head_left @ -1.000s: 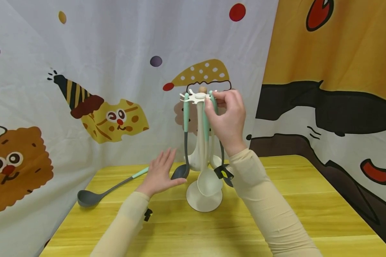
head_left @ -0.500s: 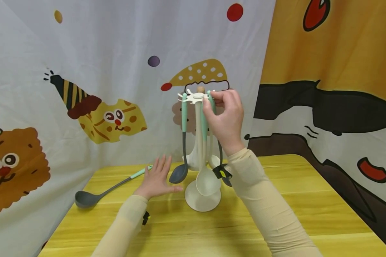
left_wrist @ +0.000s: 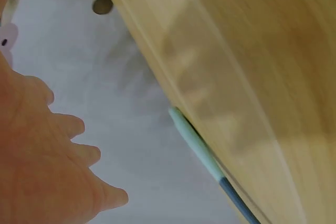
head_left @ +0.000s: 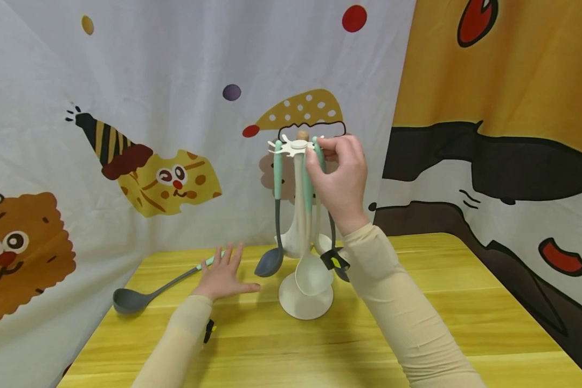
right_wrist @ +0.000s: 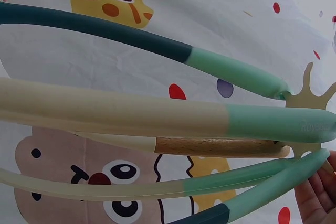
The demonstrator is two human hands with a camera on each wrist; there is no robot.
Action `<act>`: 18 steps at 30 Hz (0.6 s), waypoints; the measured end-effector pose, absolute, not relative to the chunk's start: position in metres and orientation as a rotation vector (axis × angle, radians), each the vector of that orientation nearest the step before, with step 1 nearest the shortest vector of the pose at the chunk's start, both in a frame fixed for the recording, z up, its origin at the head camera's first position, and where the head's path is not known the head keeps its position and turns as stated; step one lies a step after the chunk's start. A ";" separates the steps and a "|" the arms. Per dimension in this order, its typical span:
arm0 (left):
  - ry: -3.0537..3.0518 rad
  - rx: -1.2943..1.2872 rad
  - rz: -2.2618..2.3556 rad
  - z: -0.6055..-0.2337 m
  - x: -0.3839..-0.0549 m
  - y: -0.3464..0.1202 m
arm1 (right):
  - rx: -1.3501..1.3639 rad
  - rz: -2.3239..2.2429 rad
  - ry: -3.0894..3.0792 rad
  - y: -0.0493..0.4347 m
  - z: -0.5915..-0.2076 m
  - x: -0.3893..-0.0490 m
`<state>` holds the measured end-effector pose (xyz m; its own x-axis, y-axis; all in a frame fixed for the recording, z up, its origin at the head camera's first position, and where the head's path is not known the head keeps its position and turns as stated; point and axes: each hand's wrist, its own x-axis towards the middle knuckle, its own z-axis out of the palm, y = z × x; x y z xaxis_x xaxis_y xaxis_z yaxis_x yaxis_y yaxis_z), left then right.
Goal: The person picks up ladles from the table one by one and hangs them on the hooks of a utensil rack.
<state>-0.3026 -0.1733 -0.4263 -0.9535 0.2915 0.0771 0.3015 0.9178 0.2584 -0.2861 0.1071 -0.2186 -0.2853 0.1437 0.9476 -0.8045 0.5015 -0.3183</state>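
A white utensil stand (head_left: 291, 306) with a pronged top holds several hanging utensils. My right hand (head_left: 343, 180) pinches the top end of a mint handle (right_wrist: 275, 187) at the stand's right side; its dark grey shaft runs down behind my wrist. On the stand's left hangs a dark grey ladle (head_left: 270, 262), and a white ladle (head_left: 313, 276) hangs in front. Another dark grey ladle (head_left: 130, 300) lies on the table to the left. Near its mint handle (left_wrist: 197, 144) my left hand (head_left: 223, 278) hovers with fingers spread, holding nothing.
The yellow wood-grain table (head_left: 271, 350) ends at a back edge close behind the stand. Beyond it hangs a printed cartoon curtain (head_left: 184, 64). A wooden-handled utensil (right_wrist: 220, 147) also hangs on the stand.
My left hand has drawn away from the stand, leftward and slightly lower in view, toward the lying ladle's handle. My right hand keeps its pinch at the stand's top. The view has shifted slightly.
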 end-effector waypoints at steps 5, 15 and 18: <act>-3.065 -0.418 -0.404 -0.431 -0.305 -0.185 | 0.579 1.032 -1.598 0.107 -0.218 -0.286; -3.092 -0.317 -0.434 -0.435 -0.309 -0.207 | 0.586 1.038 -1.595 0.107 -0.218 -0.286; -3.097 -0.291 -0.436 -0.435 -0.309 -0.214 | 0.589 1.037 -1.595 0.107 -0.218 -0.286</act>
<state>-0.3093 -0.2137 -0.4350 -0.9828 0.1825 0.0263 0.1827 0.9442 0.2739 -0.2858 0.1069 -0.2185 -0.2848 0.1417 0.9481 -0.8089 0.4952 -0.3170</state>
